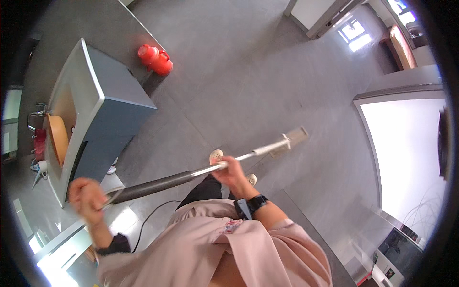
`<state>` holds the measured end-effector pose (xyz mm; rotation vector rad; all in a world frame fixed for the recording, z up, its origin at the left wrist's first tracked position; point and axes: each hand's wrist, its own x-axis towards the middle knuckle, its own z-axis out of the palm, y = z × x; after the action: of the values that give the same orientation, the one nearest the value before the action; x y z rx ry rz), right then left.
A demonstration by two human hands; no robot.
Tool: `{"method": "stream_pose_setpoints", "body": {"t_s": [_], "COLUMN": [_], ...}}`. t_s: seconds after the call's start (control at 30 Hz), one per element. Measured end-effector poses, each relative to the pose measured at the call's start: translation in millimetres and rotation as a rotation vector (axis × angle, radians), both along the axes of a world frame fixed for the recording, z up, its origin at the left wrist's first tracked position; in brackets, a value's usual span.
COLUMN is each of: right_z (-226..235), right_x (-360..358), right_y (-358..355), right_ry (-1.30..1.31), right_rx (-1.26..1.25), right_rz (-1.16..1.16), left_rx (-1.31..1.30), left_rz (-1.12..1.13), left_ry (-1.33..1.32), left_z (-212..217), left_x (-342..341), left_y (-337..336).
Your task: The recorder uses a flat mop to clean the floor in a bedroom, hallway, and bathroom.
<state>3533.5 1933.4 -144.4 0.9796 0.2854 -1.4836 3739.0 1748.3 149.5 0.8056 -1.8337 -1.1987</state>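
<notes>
A long-handled mop [158,186] slants across in front of me, its dark foam grip at the left and its metal shaft running to the right. My left hand [88,198], slightly blurred, is closed at the grip's end, by a pale loop. Farther along, my right hand [233,173] wraps round the metal shaft near a light collar. At the far end, a small flat greyish mop head [290,141] with a pale frame is held out to the right of my feet; whether it touches the floor I cannot tell.
On my left stands a washbasin cabinet [122,115] with an orange basin [58,138] in it. Behind it, a red thermos flask [156,60] is by a wall edge. A white panel [406,153] rises at the right. A black cable [146,222] hangs at my left side.
</notes>
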Motion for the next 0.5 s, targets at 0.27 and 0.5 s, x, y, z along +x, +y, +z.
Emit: {"method": "stream_pose_setpoints", "body": {"t_s": [0.27, 0.5], "right_z": [96, 51], "right_x": [86, 100], "right_y": [-181, -249], "right_ry": [-0.014, 0.177], "right_rx": [-0.286, -0.326], "right_rz": [0.511, 0.66], "left_rx": [-1.339, -0.555], "left_rz": [0.574, 0.977], "left_ry": [-1.486, -0.587], "left_z": [142, 102], "left_x": [166, 45], "left_y": [6, 1]}}
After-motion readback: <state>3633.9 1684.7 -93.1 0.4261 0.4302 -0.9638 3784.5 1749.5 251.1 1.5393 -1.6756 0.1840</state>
